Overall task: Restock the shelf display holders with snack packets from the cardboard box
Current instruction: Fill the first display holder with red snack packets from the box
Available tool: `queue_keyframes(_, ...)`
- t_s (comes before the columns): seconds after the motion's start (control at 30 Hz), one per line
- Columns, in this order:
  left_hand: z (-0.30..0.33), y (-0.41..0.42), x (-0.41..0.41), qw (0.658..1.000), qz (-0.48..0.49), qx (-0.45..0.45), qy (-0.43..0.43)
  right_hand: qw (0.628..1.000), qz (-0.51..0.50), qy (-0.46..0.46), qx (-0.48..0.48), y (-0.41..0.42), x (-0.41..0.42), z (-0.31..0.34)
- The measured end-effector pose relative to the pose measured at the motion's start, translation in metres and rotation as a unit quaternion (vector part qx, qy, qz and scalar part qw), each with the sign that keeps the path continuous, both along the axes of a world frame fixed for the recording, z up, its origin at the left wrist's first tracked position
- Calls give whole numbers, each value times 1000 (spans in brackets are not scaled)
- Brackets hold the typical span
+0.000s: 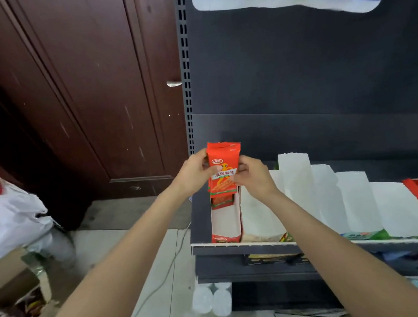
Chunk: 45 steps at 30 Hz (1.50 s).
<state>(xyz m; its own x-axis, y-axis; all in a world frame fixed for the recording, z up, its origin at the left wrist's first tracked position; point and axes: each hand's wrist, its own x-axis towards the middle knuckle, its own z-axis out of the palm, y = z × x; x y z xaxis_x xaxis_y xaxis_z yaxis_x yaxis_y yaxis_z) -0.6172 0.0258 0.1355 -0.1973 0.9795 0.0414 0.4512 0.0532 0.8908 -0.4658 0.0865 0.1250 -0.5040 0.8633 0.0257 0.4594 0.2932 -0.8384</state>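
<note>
Both hands are clamped on one tall red foil snack packet (224,168) with printed white characters, held upright between them. The left hand (196,173) grips its left edge, thumb across the front and fingers curled behind; the right hand (252,176) pinches the right edge, fingers bent over the front. Both forearms reach forward and upward from the bottom of the view, converging at the packet. The packet's lower end sits at the back of the leftmost white cardboard display holder (224,226) with a red front lip, just above more red packets (221,200) already standing inside. That holder rests at the left end of the dark grey metal shelf (235,248), beside a row of white cardboard holders (351,197).
</note>
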Motion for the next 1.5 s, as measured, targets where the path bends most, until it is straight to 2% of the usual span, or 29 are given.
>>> queue_keyframes(0.13, -12, 8, -11, 999, -28, -19, 8, 998, -16, -40, 47, 2, -8, -9)
queue_keyframes(0.37, -25, 17, -13, 1000, 3, 1, 28, 999, -36, 11, 36, 5, -16, -4)
queue_keyframes(0.63, -32, 22, -13, 997, -29, -22, 72, 987, -25, -125, 98, 18, -15, -8)
queue_keyframes(0.73, -39, 27, -17, 993, -37, -47, 104, 984, -10, -141, 110, 17, -20, -5)
queue_keyframes(0.8, -46, 29, -18, 986, -25, -49, 156, 962, 18, -222, 158, 19, -23, -1)
queue_keyframes(0.9, -54, 28, -18, 978, -6, -42, 205, 888, 51, -366, 275, 22, -29, 3)
queue_keyframes(1.0, -58, 25, -17, 978, -21, -9, 208, 860, 55, -397, 315, 24, -35, 1)
queue_keyframes(1.13, -59, 26, -17, 934, -37, 1, 354, 818, 84, -461, 334, 24, -43, -2)
queue_keyframes(1.2, -59, 27, -15, 917, -24, -3, 399, 802, 90, -475, 350, 23, -44, -4)
queue_keyframes(1.33, -55, 32, -10, 884, -15, -1, 467, 807, 78, -469, 350, 23, -44, -8)
queue_keyframes(1.4, -53, 32, -10, 887, -17, -6, 461, 823, 66, -455, 335, 20, -42, -9)
queue_keyframes(1.5, -52, 27, -10, 906, -17, -7, 423, 871, 36, -397, 286, 11, -32, -4)
